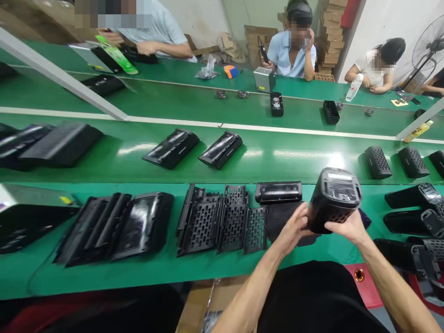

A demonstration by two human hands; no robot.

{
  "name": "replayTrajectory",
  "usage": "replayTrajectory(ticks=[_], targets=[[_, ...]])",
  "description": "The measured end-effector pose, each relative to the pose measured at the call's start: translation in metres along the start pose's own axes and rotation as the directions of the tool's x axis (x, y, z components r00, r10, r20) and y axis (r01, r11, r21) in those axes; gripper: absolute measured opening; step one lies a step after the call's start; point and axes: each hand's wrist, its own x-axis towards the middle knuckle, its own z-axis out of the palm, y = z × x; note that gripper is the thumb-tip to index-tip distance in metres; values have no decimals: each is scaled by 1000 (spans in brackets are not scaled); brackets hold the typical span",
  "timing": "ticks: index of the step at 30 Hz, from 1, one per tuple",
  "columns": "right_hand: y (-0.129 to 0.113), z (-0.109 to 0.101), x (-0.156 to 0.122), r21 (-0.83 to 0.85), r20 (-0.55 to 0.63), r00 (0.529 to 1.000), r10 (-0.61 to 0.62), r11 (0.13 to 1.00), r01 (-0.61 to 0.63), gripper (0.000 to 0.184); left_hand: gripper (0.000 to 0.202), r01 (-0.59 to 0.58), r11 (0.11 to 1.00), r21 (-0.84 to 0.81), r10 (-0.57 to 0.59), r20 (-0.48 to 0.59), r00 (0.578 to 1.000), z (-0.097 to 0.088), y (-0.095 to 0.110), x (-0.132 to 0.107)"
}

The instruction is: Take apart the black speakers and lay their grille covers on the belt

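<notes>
Black casing, glossy end up, tilted, between left hand and right hand.

Black garment, plain, matte; top or trousers, cannot tell. Left forearm and right forearm bare, slender, tapering at wrists. Left hand, right hand ungloved, fingers slim.

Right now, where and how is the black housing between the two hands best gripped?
The black housing is likely best gripped by its lower sides, left hand from the left, right hand from the right: it is held end-up, its tall sides offer opposed faces, and the glossy top panel is free.
</notes>
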Motion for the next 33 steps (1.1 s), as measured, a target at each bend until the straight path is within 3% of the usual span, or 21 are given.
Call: replayTrajectory(ticks=[2,5,8,12,15,17,20,25,33], targets=[[-14,-16,3,-240,70,996,-55,968,71,112,97,-98,982,163,102,-20,995,-3,13,-4],[-28,-28,6,-588,234,968,-89,780,214,106,118,-280,884,375,265,93,960,4,37,-9],[-28,-23,3,-680,352,935,-51,672,292,106,106,-332,777,536,307,138,942,19,45,-11],[-11,-34,-15,-556,355,935,-27,797,234,116,98,-332,750,572,342,93,935,13,35,-21],[7,-55,-33,-372,240,968,70,928,25,119,99,-310,786,534,333,57,941,-5,29,-30],[16,-60,-43,-213,201,964,173,969,-129,115,98,-311,799,515,340,40,939,-14,28,-33],[20,-52,-53,-61,157,956,246,969,-239,104,96,-312,793,522,349,30,937,-18,27,-31],[14,-44,-57,19,111,949,296,954,-300,96,93,-307,799,516,337,37,941,-19,21,-26],[10,-52,-63,35,222,891,396,910,-413,95,91,-203,840,503,247,-21,969,-21,16,-34]])
